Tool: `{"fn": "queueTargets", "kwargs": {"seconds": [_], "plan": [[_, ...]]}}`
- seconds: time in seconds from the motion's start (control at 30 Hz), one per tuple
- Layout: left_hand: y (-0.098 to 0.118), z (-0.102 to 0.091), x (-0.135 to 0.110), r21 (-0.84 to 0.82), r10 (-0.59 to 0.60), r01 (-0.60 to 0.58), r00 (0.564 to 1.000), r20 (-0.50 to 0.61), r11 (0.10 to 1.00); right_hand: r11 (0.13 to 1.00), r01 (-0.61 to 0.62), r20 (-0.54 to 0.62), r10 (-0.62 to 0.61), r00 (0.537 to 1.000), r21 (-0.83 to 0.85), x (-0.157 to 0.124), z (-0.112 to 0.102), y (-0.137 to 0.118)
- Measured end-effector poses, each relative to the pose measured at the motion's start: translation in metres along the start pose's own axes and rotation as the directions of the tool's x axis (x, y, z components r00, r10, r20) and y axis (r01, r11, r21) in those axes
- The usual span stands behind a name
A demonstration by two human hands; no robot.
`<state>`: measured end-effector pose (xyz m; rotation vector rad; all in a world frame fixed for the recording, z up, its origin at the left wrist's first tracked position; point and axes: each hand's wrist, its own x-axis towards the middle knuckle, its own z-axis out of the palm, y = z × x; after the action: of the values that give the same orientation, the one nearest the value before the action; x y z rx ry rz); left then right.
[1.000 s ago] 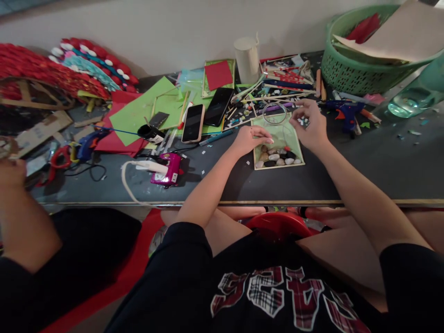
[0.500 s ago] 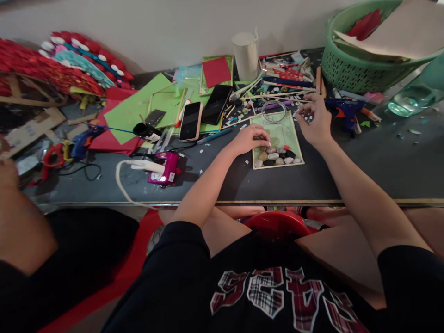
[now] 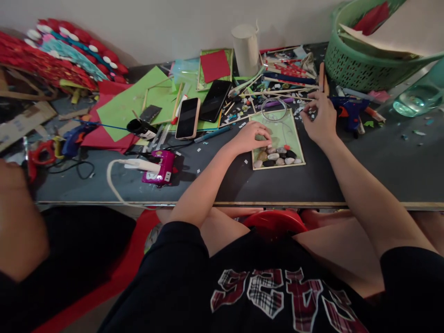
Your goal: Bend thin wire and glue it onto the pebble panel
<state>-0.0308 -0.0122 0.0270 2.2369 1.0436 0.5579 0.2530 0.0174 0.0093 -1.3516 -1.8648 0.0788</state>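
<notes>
Lengthwise, the green panel (image 3: 278,133) points forward; both hands (image 3: 254,136) curl, their hold unclear.

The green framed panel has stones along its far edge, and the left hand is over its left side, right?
Not quite: the stones lie along the near edge of the green framed panel, as the head view shows. The left hand is indeed over its left side.
</notes>
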Motion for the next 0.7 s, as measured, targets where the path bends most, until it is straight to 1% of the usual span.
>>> {"fn": "queueTargets", "kwargs": {"seconds": [0.1, 0.17, 0.23, 0.33, 0.43, 0.5, 0.57, 0.63, 0.7], "plan": [[0.003, 0.001, -0.002, -0.004, -0.032, 0.032, 0.999, -0.015, 0.999, 0.999, -0.026, -0.018, 0.026, 1.000, -0.034, 0.000, -0.003, -0.002], [0.001, 0.005, -0.002, -0.014, -0.012, 0.012, 0.999, -0.034, 1.000, 0.996, -0.072, -0.028, 0.071, 0.997, -0.051, -0.001, -0.007, -0.004], [-0.002, 0.010, -0.002, -0.040, 0.014, -0.017, 0.996, -0.083, 0.999, 0.989, -0.120, -0.040, 0.117, 0.992, -0.086, -0.002, -0.012, -0.008], [-0.007, 0.016, -0.002, -0.116, -0.013, -0.013, 0.975, -0.222, 0.993, 0.976, -0.173, -0.070, 0.165, 0.984, -0.130, -0.003, -0.015, -0.012], [-0.012, 0.020, -0.001, -0.174, -0.060, -0.008, 0.923, -0.381, 0.985, 0.977, -0.187, -0.088, 0.178, 0.980, -0.102, -0.004, -0.016, -0.014], [-0.016, 0.021, 0.001, -0.173, -0.069, -0.014, 0.883, -0.464, 0.985, 0.980, -0.177, -0.114, 0.166, 0.979, -0.088, -0.005, -0.017, -0.017], [-0.021, 0.021, 0.003, -0.155, -0.090, 0.007, 0.843, -0.531, 0.988, 0.987, -0.128, -0.125, 0.117, 0.985, -0.092, -0.006, -0.017, -0.021], [-0.025, 0.020, 0.004, -0.135, -0.116, 0.045, 0.810, -0.576, 0.990, 0.994, -0.035, -0.085, 0.026, 0.996, -0.099, -0.007, -0.015, -0.028], [-0.026, 0.019, 0.005, -0.106, -0.111, 0.059, 0.798, -0.592, 0.993, 0.994, 0.058, 0.002, -0.059, 0.998, -0.096, -0.009, -0.011, -0.037]]}}
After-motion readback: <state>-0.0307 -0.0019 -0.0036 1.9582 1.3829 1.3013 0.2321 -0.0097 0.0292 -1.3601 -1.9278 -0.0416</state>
